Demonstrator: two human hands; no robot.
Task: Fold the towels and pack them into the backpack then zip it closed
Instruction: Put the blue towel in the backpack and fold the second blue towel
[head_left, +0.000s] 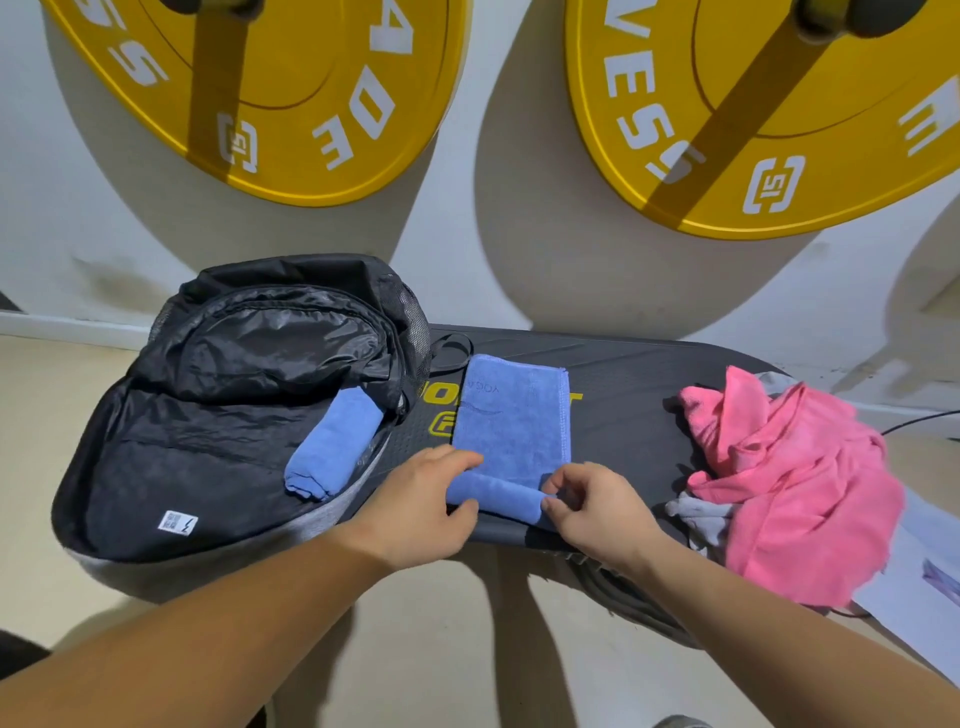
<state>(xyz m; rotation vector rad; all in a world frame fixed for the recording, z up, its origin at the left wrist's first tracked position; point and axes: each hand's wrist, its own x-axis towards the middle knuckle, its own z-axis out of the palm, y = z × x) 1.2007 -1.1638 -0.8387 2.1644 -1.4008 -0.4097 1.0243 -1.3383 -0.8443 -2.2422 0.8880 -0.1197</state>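
I have both hands on the blue towel (511, 415), just right of the open backpack (208, 415) on the black desk (623, 395). My left hand (415, 499) and right hand (592, 506) each pinch an end of its rolled near edge. A rolled blue towel (332, 449) lies inside the backpack. A pink towel (789, 483) sits crumpled further right.
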